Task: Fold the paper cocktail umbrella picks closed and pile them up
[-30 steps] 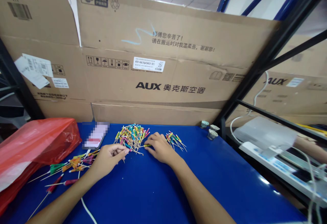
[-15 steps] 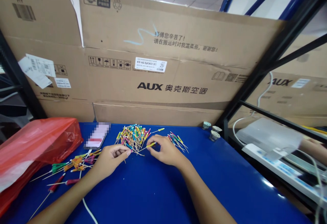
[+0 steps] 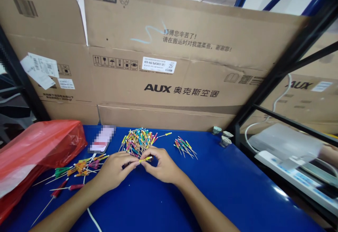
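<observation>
Between left hand (image 3: 116,170) and right hand (image 3: 160,163), each grip pinching it, a yellow-tipped stick (image 3: 146,159) lies crosswise, yellow end rightward.

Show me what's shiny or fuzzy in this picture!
Head view: white glare on the blue table, lower right; head view: phone screen blurred into blocks; head view: white power strip looks soft, big letters on the cardboard read clearly; head view: yellow umbrella too small for fine detail.
</observation>
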`<action>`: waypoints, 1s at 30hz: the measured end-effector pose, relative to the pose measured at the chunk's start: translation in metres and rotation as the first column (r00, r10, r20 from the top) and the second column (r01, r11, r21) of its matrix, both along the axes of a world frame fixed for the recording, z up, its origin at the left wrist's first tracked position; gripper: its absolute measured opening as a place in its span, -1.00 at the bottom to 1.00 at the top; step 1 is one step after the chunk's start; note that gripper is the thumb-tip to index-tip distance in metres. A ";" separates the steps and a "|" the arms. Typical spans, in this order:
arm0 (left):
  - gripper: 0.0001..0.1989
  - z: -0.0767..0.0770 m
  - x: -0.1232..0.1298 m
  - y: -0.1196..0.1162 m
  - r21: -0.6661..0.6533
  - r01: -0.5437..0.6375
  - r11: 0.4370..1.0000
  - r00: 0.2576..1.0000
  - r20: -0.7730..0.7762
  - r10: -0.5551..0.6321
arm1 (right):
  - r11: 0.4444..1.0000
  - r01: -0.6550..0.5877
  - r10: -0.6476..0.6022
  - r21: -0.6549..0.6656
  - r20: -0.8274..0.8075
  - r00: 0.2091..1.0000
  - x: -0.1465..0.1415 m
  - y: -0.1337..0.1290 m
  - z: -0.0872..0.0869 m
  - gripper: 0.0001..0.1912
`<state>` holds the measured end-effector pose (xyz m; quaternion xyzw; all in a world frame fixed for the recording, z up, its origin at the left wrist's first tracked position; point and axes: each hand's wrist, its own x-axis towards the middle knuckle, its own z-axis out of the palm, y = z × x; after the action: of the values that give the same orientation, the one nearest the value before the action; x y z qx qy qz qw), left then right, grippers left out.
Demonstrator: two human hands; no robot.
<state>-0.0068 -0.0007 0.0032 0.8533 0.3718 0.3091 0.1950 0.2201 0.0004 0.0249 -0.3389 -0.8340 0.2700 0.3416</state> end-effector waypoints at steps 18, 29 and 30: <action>-0.73 0.007 -0.001 0.000 -0.022 0.015 1.000 0.999 0.045 -0.014 | 1.000 0.013 -0.013 0.008 -0.019 1.000 -0.002 -0.002 0.003 -0.86; -0.74 0.010 -0.004 0.000 -0.020 0.015 1.000 0.999 0.051 -0.014 | 0.999 0.033 -0.032 0.020 -0.054 0.998 0.002 0.001 0.000 -0.92; -0.74 0.010 -0.005 0.000 -0.024 0.009 1.000 0.999 0.051 -0.008 | 0.999 0.040 -0.039 0.018 -0.065 0.997 0.003 0.002 -0.001 -0.93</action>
<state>-0.0120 -0.0004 0.0127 0.8443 0.3668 0.3256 0.2161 0.2227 0.0020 0.0240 -0.3430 -0.8183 0.2658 0.3770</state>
